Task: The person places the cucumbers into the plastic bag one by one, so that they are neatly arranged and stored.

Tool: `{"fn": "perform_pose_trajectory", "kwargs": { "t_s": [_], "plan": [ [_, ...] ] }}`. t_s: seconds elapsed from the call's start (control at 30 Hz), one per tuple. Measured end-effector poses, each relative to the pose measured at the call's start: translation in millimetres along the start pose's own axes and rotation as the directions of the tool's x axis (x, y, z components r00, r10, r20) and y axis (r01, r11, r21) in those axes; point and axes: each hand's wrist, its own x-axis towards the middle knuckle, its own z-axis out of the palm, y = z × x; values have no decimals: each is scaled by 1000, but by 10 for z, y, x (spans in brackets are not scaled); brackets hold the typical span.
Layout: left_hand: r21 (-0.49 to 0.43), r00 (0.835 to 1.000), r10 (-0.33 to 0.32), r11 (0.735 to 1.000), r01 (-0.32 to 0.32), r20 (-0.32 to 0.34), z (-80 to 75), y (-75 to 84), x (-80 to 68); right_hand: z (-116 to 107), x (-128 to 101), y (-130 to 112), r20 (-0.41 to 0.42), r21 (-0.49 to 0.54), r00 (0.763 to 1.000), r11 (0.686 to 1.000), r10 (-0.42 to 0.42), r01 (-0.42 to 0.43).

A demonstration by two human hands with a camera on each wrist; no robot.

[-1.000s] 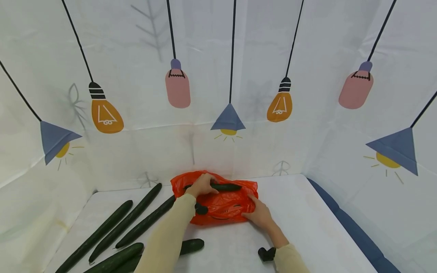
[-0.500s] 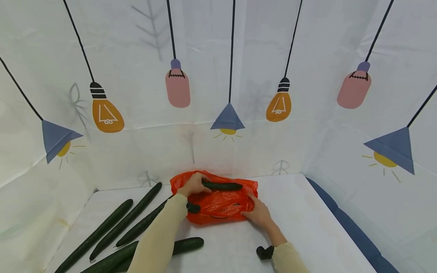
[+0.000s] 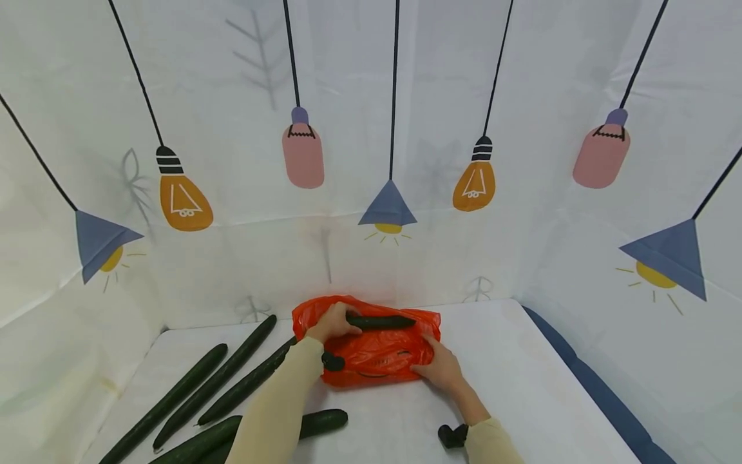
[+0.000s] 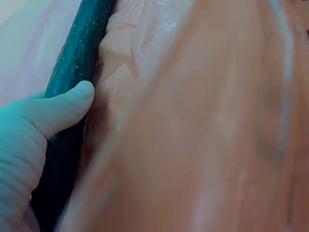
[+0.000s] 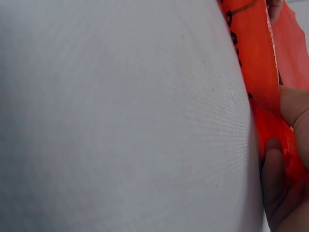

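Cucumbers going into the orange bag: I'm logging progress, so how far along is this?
Early stage. No cucumber is visibly bagged yet. In hand: the left hand grips one dark green cucumber at the crinkled orange plastic bag, which the right hand holds. Left: about five long cucumbers lie on the white table.

Standing around a white surface [image 3: 522,361]: white cloth walls [image 3: 348,77] printed with hanging lamps [image 3: 388,206] and bulbs [image 3: 184,203]; running along the right edge, a blue strip [image 3: 585,380].
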Motion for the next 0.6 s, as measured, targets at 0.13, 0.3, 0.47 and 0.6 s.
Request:
{"fn": "perform_pose_trajectory", "kwargs": {
  "t_s": [0.13,0.3,0.47,0.6],
  "plan": [
    [-5,1000,23,1000,-23,-18,16,3,-30,9,-25,24,0,0,1000,1000,-3,3],
    [8,998,42,999,-42,-53,-45,69,-75,14,-34,21,6,-9,1000,1000,8,-8],
    [52,993,70,996,-66,-93,-120,159,-149,-9,-35,-11,-1,7,1000,1000,10,-10],
    [71,992,79,995,-72,-98,-177,207,-244,-7,-51,-24,-5,15,1000,999,29,-29]
  ]
}}
